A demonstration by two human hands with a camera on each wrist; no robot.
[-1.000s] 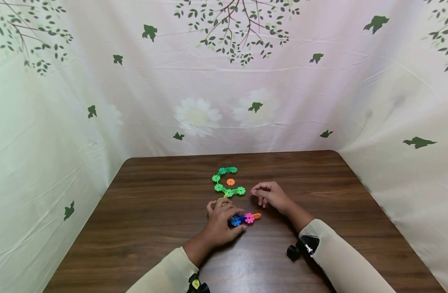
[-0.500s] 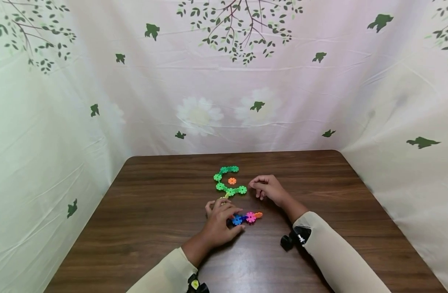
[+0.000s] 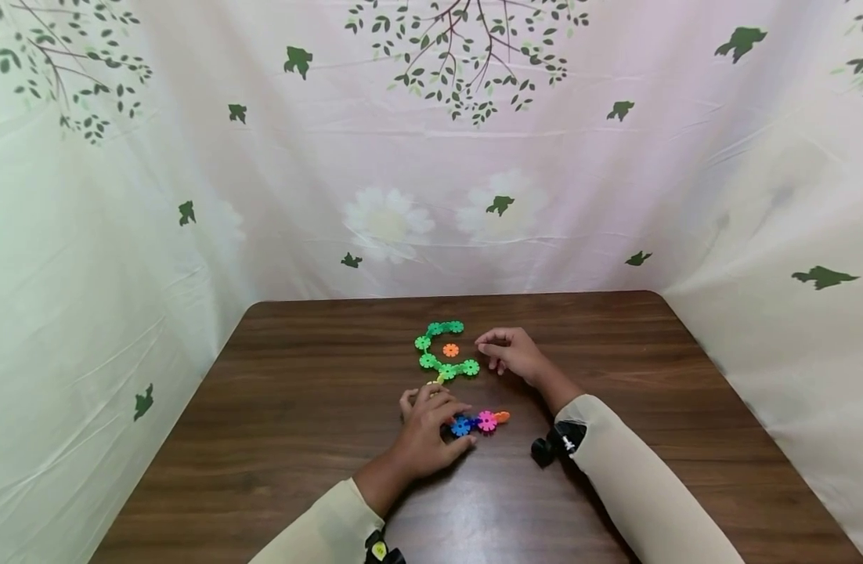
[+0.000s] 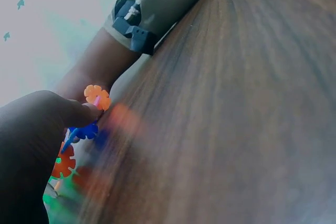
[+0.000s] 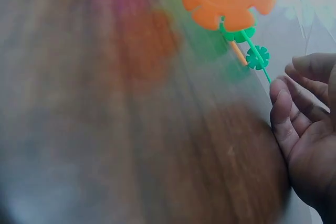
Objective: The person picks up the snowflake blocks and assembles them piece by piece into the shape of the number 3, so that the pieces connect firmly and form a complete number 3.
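Observation:
A chain of flower-shaped interlocking discs lies on the table. Its green discs [image 3: 427, 360] curve round a separate-looking orange disc [image 3: 450, 350]; nearer are a blue disc [image 3: 461, 425], a pink disc [image 3: 487, 421] and an orange end disc [image 3: 502, 417]. My left hand [image 3: 429, 439] arches over the near part, index finger and thumb on either side of the blue disc; the discs under its palm are hidden. My right hand [image 3: 514, 354] hovers right of the green curve, its fingers loosely bent. The right wrist view shows nothing between its thumb [image 5: 282, 106] and fingers.
The brown wooden table [image 3: 319, 352] has rounded far corners. A pale curtain [image 3: 417, 157] printed with leaves and birds hangs behind it and along both sides. A black wrist camera [image 3: 544, 450] sits on the right sleeve, close above the tabletop.
My right hand has moved a little away from me and leftward, nearer the green discs. My left hand stays in place over the chain. The whole view has shifted slightly.

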